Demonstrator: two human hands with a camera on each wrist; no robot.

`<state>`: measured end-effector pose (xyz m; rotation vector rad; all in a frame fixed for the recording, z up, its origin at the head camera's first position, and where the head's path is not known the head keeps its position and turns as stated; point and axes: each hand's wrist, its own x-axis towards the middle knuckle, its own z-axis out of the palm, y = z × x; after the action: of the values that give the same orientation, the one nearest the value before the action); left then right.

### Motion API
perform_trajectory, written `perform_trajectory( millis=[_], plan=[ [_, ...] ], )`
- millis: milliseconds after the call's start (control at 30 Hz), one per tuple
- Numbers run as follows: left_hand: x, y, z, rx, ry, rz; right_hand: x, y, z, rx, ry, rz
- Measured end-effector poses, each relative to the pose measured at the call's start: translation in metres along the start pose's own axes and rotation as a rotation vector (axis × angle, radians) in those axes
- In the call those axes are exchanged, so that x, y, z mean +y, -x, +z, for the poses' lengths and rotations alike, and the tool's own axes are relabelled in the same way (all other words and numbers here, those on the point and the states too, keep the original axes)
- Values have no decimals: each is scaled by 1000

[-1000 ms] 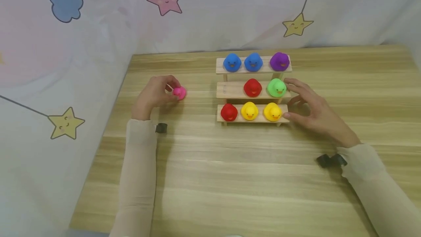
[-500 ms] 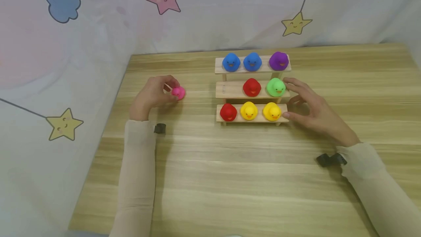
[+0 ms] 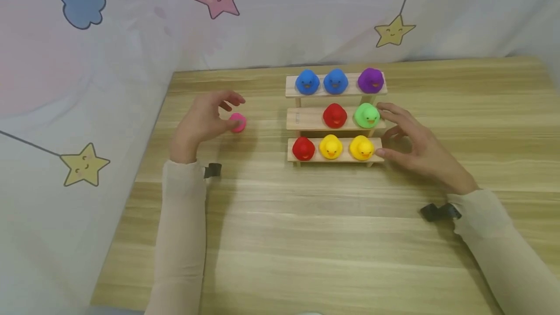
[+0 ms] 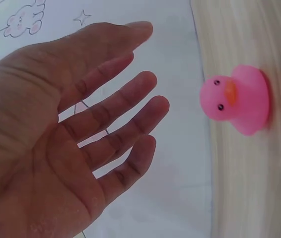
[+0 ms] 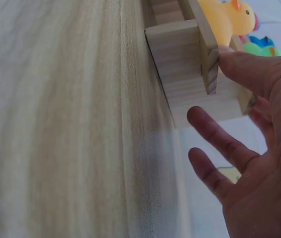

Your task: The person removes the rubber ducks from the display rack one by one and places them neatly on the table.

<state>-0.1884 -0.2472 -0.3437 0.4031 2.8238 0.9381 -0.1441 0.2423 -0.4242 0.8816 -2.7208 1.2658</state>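
Nearest the camera, two beige sleeves (image 3: 181, 237) extend over the wood-grain table (image 3: 306, 237), a small black device (image 3: 441, 212) at each wrist. The right hand (image 3: 422, 152) is spread at the right end of the wooden rack (image 3: 304, 119); its thumb touches the front step's end, and its fingertips lie beside the middle step, near the green duck (image 3: 367, 115). The left hand (image 3: 202, 119) is spread, thumb and fingers apart, holding nothing. The pink duck (image 4: 242, 101) stands upright on the table just beyond that hand, left of the rack; the left wrist view shows a gap between them.

Front step, left to right: a red duck (image 3: 304, 148), then two yellow ducks (image 3: 330, 147). Middle step: a second red duck (image 3: 335, 115), then the green one. Top step: two blue ducks (image 3: 307, 82) and a purple duck (image 3: 371, 81). Behind hangs a pale cloth (image 3: 271, 28) printed with stars.
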Motion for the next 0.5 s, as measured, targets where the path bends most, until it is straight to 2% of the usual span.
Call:
perform_trajectory(
  millis=[233,500],
  plan=[
    [19,2,2,19,-8,38,2,1,1,6,9,-1],
    [37,2,10,23,10,146,2,0,1,4,10,-22]
  ],
)
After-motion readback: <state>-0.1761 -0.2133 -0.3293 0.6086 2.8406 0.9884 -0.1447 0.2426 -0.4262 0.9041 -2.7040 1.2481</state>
